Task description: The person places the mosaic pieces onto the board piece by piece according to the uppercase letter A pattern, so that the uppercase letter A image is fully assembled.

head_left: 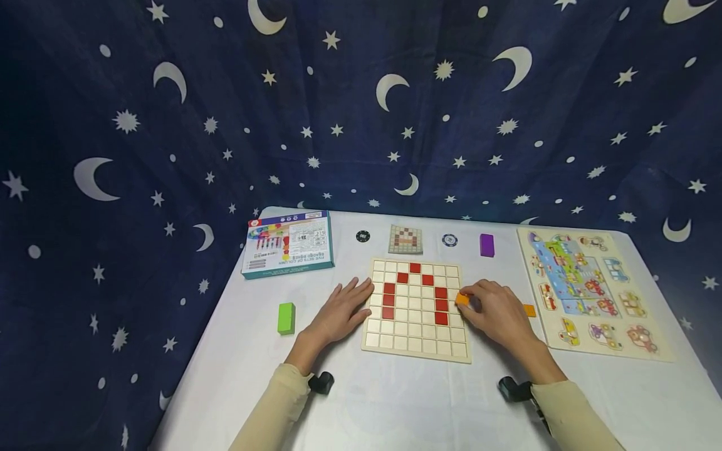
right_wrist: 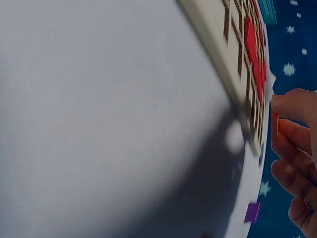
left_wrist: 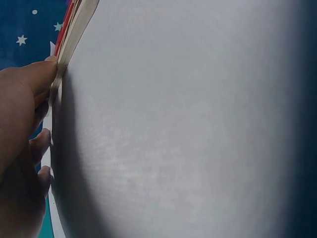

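A wooden grid board (head_left: 398,344) lies on the table, with several red tiles (head_left: 442,318) forming an arch among its cream squares. My left hand (head_left: 340,313) rests at the board's left edge, fingers fairly straight, fingertips touching the rim. Between thumb and fingers, my right hand (head_left: 499,313) pinches an orange tile (head_left: 462,299) over the board's right edge. The right wrist view shows that tile edge-on, held above the surface. A second orange piece (head_left: 529,311) lies on the table just right of the right hand, partly hidden by it.
Behind the board lie a small pattern card (head_left: 405,240), a black chip (head_left: 363,236) and a blue-and-white chip (head_left: 449,240). A purple block (head_left: 487,245) and a wooden picture puzzle (head_left: 615,319) are on the right. Leftward are a green block (head_left: 286,318) and a flat box (head_left: 288,244).
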A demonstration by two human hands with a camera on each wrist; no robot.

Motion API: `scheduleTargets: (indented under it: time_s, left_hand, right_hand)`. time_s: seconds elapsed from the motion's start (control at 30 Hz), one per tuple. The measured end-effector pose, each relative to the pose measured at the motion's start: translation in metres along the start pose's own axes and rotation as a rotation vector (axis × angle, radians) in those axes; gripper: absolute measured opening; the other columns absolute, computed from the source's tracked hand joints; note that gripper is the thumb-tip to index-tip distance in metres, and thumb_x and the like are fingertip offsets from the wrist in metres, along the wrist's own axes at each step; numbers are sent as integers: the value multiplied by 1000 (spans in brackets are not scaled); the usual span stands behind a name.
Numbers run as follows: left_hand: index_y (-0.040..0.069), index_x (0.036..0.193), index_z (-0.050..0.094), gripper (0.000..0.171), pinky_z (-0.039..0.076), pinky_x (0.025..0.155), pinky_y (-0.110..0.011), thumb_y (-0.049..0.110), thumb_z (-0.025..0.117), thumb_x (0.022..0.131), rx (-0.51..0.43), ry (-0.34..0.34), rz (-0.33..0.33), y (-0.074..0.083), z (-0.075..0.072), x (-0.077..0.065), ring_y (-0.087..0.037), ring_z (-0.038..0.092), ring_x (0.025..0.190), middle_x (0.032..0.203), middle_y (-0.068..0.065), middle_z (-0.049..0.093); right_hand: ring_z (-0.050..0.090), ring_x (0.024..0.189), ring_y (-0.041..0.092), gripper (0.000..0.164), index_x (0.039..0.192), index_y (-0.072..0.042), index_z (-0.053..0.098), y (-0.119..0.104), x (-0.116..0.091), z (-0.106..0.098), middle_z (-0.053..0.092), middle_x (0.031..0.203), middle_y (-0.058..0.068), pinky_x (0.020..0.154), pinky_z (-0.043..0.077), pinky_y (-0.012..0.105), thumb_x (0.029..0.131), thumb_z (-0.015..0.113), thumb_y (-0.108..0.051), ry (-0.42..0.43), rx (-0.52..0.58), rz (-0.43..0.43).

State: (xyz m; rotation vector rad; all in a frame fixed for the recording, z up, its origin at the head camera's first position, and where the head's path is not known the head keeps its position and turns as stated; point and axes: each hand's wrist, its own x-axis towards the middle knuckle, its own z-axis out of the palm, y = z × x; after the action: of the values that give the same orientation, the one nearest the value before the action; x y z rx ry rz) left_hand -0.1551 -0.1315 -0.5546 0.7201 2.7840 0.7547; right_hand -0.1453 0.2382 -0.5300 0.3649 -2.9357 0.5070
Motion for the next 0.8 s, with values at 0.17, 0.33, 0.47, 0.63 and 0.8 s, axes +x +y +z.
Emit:
scheduleTargets:
  time_s: [0.17,0.33,0.47,0.63,0.8]
  left_hand:
    - [14,166,40,61,18,136,-61,34,57,110,-1,5,-1,0,1,0,-32,26,167,175,-2,36]
    - [13,166,40,61,18,136,-61,34,57,110,-5,7,1,0,1,0,-33,26,166,175,-3,36]
    - [14,166,40,61,19,136,-61,35,57,110,1,8,-1,0,2,0,-32,27,166,175,-3,36]
    - [14,166,40,61,19,136,-61,35,57,110,4,6,-2,0,2,0,-32,27,166,175,-2,36]
    - [15,166,41,61,19,136,-61,35,57,110,2,6,-2,0,1,0,-32,27,166,175,-2,36]
  right_hand:
    - [64,90,24,34,116,-8,81,-27,11,6,76,105,9,82,50,43,88,86,-27,-28,5,-46]
    - [62,89,21,35,115,-10,81,-52,21,14,74,100,5,83,50,41,87,87,-29,-42,12,-100]
    - [66,97,22,32,114,-12,81,-68,28,21,75,104,4,89,55,45,88,86,-32,-62,10,-157]
    - [69,108,23,32,114,-14,82,-79,34,31,77,113,5,94,57,46,90,85,-34,-81,2,-188]
    - [70,108,22,32,115,-14,82,-84,38,38,77,114,4,95,57,45,90,84,-34,-110,3,-200]
